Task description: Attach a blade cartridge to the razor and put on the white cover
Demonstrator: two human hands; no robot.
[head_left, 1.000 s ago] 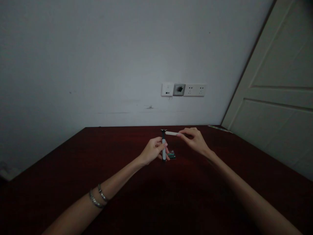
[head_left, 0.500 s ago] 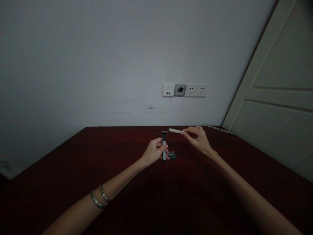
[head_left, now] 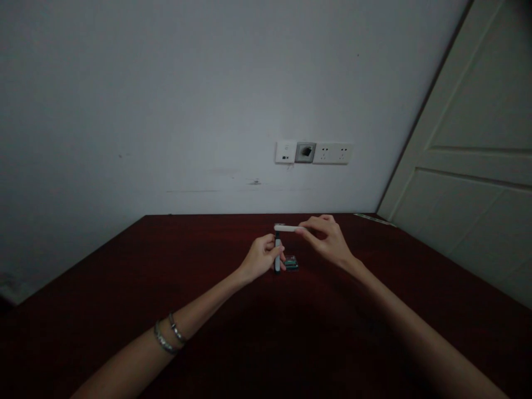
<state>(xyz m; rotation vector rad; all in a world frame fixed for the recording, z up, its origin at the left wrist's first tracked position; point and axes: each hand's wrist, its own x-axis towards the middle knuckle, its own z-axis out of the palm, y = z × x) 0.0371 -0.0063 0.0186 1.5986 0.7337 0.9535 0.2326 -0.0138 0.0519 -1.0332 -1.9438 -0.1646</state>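
Observation:
My left hand (head_left: 260, 258) is closed around the grey handle of a razor (head_left: 277, 256), which stands upright with its head at the top. Between thumb and fingers, my right hand (head_left: 326, 237) pinches one end of a slim white stick (head_left: 286, 228); its exact kind is not clear. The stick lies level across the razor just below the head, partly covering it. Whether the two touch, I cannot tell. Just right of my left fingers, a small clear pack with dark green parts (head_left: 291, 263) rests on the table.
The dark red wooden table (head_left: 199, 244) reaches back to a pale wall with a row of sockets (head_left: 332, 153). A panelled white door (head_left: 469, 166) slants along the right side. Near the back right corner lies a thin printed strip (head_left: 374, 219).
My right hand has moved left and slightly down, bringing the white stick from beside the razor head to across it. My left hand and the razor have barely moved.

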